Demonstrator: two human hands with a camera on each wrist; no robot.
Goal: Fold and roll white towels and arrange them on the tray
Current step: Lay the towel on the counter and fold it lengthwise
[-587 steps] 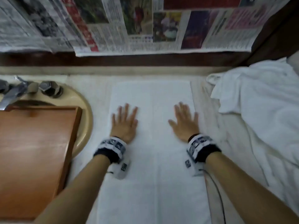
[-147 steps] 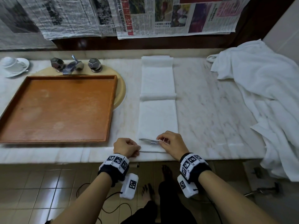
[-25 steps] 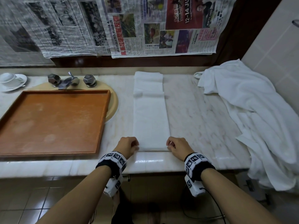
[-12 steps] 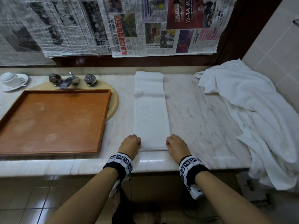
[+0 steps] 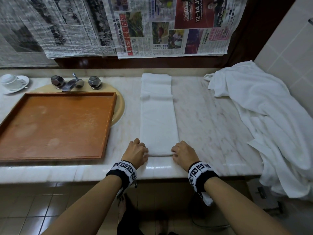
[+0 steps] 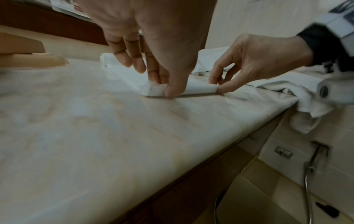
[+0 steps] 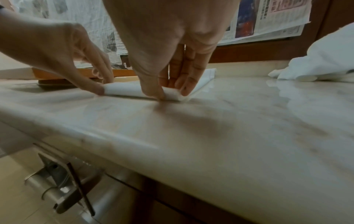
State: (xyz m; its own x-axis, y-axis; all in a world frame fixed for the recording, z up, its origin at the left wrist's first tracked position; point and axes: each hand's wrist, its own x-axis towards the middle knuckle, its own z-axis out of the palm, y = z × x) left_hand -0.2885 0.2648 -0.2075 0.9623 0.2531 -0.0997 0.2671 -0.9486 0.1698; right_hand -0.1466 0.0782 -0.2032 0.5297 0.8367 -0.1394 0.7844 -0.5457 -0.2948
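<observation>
The left hand [image 5: 135,152] and right hand [image 5: 183,153] pinch the near end of the towel [image 5: 158,119] at 6 o'clock on the counter [image 5: 203,116], so rolling toward 12 o'clock seems next, with even pressure; the tray [image 5: 108,126] waits at 9 o'clock, a loose pile [image 5: 264,116] at 3 o'clock, nothing blocks.

Bare forearms wear black wristbands [image 5: 201,177] bearing black-and-white square-patterned markers.
</observation>
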